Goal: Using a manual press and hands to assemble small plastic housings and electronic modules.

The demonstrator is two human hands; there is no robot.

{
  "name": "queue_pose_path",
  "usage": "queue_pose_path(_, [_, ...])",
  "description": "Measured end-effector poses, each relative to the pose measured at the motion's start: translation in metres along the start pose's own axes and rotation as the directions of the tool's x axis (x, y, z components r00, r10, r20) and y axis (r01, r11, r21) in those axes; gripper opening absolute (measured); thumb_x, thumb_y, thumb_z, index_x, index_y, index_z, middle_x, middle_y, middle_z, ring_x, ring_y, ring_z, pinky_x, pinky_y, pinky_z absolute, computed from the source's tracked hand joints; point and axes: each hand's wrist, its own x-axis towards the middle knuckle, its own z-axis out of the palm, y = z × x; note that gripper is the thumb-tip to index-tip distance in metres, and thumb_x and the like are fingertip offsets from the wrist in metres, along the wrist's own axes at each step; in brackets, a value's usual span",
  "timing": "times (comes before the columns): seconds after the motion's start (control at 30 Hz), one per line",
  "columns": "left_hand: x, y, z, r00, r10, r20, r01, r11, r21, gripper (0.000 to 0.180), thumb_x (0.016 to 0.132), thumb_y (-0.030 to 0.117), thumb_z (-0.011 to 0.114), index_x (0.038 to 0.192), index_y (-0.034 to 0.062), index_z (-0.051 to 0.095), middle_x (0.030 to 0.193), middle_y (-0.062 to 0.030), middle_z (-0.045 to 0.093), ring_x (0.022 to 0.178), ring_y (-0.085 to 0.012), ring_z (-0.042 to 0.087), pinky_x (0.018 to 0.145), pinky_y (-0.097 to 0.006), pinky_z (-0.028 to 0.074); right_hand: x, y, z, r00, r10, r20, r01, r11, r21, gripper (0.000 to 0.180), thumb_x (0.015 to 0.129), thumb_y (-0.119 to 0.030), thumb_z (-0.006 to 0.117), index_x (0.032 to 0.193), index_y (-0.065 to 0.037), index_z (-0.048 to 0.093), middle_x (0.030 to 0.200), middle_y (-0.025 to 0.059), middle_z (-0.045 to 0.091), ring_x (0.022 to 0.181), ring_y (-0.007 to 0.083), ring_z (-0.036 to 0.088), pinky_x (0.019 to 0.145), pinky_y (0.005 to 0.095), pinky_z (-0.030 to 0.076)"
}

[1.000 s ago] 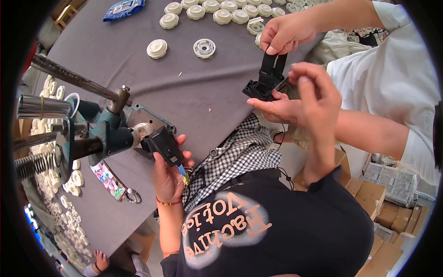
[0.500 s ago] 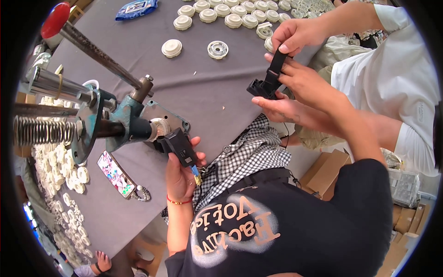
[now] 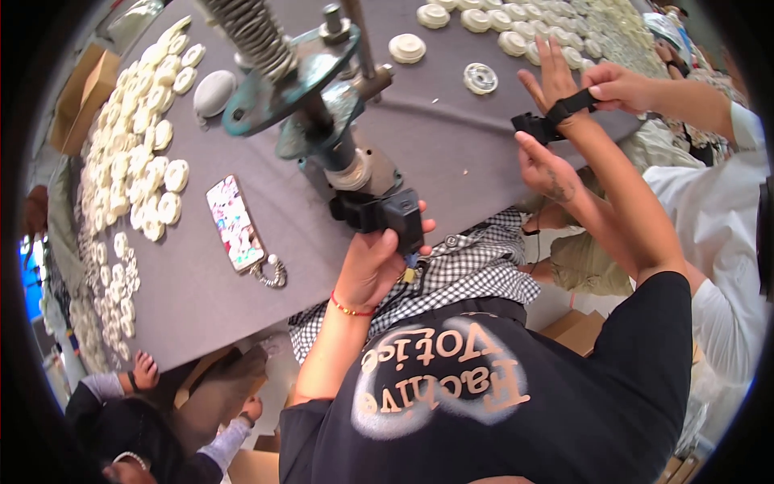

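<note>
Beside one press (image 3: 322,105), left hand (image 3: 375,258) (gripping) one black device (image 3: 387,216).

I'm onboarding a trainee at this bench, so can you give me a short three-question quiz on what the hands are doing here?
1. Multiple choice: what does the left hand hold?
A) a phone
B) a black boxy device
C) a white disc
2. True or false: the right hand is clenched into a fist.
3. Fill in: a co-worker's hand grips a black ____ that runs across the right hand.

Key
1. B
2. False: it is spread open.
3. strap
</note>
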Motion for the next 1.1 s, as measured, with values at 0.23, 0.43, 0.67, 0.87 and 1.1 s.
queue_pose_path(0.23, [0.002,0.001,0.001,0.998,-0.043,0.042,0.044,0.998,-0.040,0.063,0.088,0.026,0.066,0.136,-0.0015,0.037,0.136,-0.0201,0.046,0.116,-0.0304,0.054,0.088,-0.042,0.050,0.070,-0.022,0.023,0.489,0.514,0.705,-0.446,-0.547,0.708,0.061,0.096,-0.033,0.047,0.138,0.006,0.024,0.125,0.0277,0.046,0.102,0.0357,0.060,0.086,0.0425,0.052])
queue_pose_path(0.43, [-0.006,0.004,0.001,0.998,-0.033,-0.054,0.034,0.999,0.019,0.063,0.085,0.022,0.069,0.135,0.0027,0.037,0.135,-0.0200,0.045,0.116,-0.0317,0.055,0.089,-0.042,0.051,0.064,-0.049,0.024,0.779,0.374,0.503,-0.616,0.312,0.723,0.045,0.092,-0.026,0.052,0.122,0.007,0.045,0.101,0.0215,0.062,0.084,0.0243,0.067,0.070,0.0401,0.055])
queue_pose_path(0.67, [0.001,0.003,-0.001,0.999,-0.048,-0.004,0.047,0.993,-0.109,0.044,0.098,0.024,0.049,0.134,0.0016,0.036,0.132,-0.0189,0.047,0.118,-0.0315,0.052,0.094,-0.045,0.048,0.045,-0.050,0.030,0.953,0.228,0.200,-0.302,0.790,0.533,0.035,0.088,-0.023,0.054,0.115,0.001,0.055,0.092,0.0142,0.067,0.083,0.0297,0.065,0.076,0.0395,0.050])
queue_pose_path(0.87, [-0.003,0.001,0.004,0.995,0.014,-0.097,-0.017,0.999,-0.028,0.043,0.098,0.023,0.049,0.133,0.0007,0.038,0.126,-0.0138,0.051,0.118,-0.0275,0.052,0.096,-0.048,0.047,0.018,-0.122,-0.026,0.972,0.126,0.200,-0.232,0.670,0.705,0.026,0.090,-0.017,0.054,0.109,-0.001,0.059,0.090,0.0116,0.066,0.080,0.0227,0.065,0.073,0.0345,0.050])
queue_pose_path(1.1, [0.002,-0.008,-0.004,0.988,-0.010,-0.155,-0.006,0.995,-0.102,0.044,0.098,0.027,0.050,0.131,-0.0005,0.041,0.123,-0.0134,0.053,0.111,-0.0274,0.057,0.090,-0.042,0.051,-0.034,-0.203,-0.080,0.796,-0.176,0.579,-0.602,-0.131,0.787,0.027,0.096,-0.019,0.053,0.115,0.001,0.056,0.097,0.0069,0.064,0.082,0.0116,0.061,0.074,0.0245,0.048])
